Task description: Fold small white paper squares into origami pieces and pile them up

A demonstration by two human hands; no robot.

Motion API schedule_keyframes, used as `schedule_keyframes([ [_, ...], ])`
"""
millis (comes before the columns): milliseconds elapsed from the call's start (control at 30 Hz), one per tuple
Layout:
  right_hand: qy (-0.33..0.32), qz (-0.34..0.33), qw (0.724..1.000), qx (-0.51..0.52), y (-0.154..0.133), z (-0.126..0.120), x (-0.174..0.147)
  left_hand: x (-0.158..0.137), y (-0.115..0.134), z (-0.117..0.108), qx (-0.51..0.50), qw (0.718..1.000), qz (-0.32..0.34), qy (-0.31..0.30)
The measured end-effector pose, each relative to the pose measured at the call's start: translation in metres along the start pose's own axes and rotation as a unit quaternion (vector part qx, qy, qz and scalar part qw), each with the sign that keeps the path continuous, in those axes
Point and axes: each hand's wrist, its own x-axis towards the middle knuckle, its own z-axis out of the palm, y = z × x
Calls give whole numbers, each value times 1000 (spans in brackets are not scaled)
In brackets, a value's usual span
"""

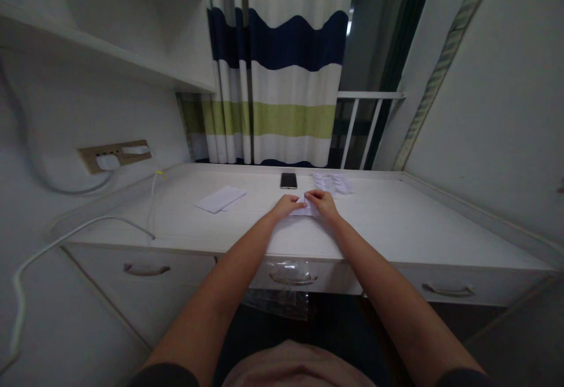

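A small white sheet of paper (pixel 304 211) lies on the desk between my hands, partly covered by them. My left hand (pixel 288 205) is at its left side, thumb and fingers closed on the paper's edge. At the upper right of the sheet, my right hand (pixel 321 202) pinches a part that looks folded up. Just beyond my right hand sits a cluster of folded white paper pieces (pixel 337 183). A stack of white paper sheets (pixel 220 199) rests to the left of my hands.
A dark phone (pixel 288 181) lies behind my hands on the white desk (pixel 418 222). Loose white cable (pixel 101 218) crosses the desk's left end. A clear plastic bag (pixel 288 269) hangs over the middle drawer. A striped curtain (pixel 295 87) hangs behind the desk.
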Motion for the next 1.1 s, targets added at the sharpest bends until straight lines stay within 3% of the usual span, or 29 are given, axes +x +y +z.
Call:
schedule_keyframes([
  [233,-14,14,1000,19,-2,0,-1,0,1,-1,5,1000,-20,-1],
  [600,-15,45,999,12,-4,3,-2,5,-10,1,14,1000,12,-20],
  [1100,-26,35,999,-23,-4,1,-2,6,-12,0,-15,999,-17,-33],
])
